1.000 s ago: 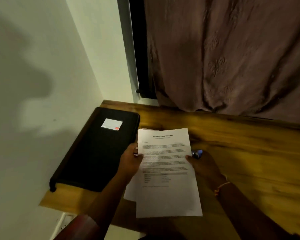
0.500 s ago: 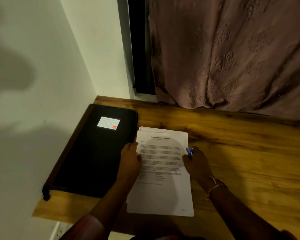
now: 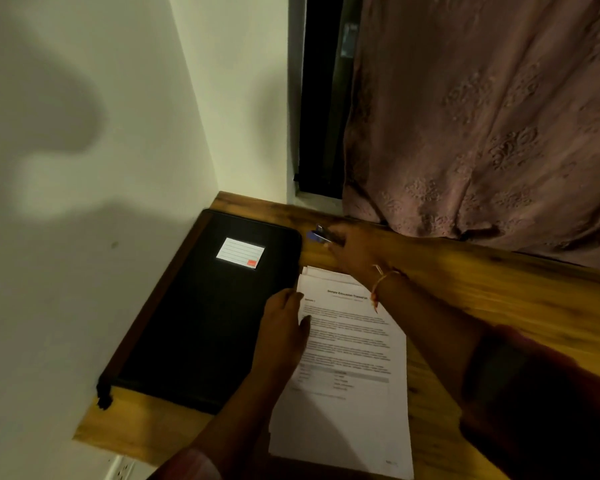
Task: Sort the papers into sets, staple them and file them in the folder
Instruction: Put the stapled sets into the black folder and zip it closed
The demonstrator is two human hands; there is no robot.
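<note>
- Fingers (image 3: 288, 299) of the left hand (image 3: 281, 336) lie straight along the left edge of the papers (image 3: 347, 358). They hold nothing and only press the stack to the desk (image 3: 499, 306).
- I read the papers as one loose stack with a printed sheet on top. Edges of other sheets peek out at the far end. I see no staple, so I judge that both sorting and stapling are left to do.
- The stack's near right corner runs to the bottom of the frame. The print is too small for me to read, and I cannot tell how many sheets there are or which belong together.
- The folder (image 3: 201, 323) lies closed just left of the stack. Its inside is hidden, but I judge that nothing is filed yet.
- The right hand (image 3: 354, 247) reaches past the far end of the stack to the blue stapler (image 3: 316, 235), near the folder's far right corner. It is blurred, so I cannot tell whether its fingers grip the stapler or only touch it.
</note>
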